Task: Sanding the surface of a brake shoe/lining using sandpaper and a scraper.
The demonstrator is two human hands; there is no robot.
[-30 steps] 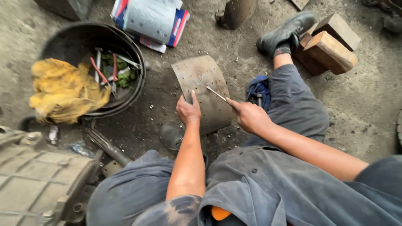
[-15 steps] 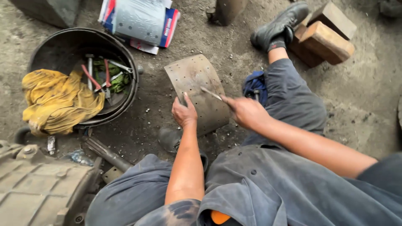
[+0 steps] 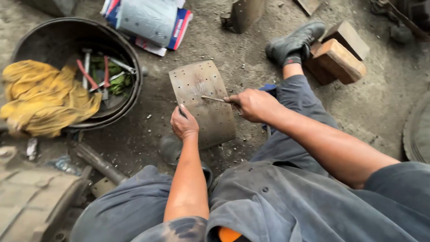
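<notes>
A curved, rusty metal plate with rows of small holes stands on the dirt floor between my legs. My left hand presses on its left edge, fingers curled over the rim. My right hand grips a thin metal rod whose tip rests on the face of the plate near its middle. My grey trouser legs and a black boot frame the plate on the right.
A round black metal basin at the left holds a yellow rag and several hand tools. Packaged bags lie at the top. Wooden blocks sit beside the boot. A grey ribbed part lies at lower left.
The view has shifted slightly. My right hand has moved the rod's tip a little across the plate's face; my left hand stays on the plate's left edge.
</notes>
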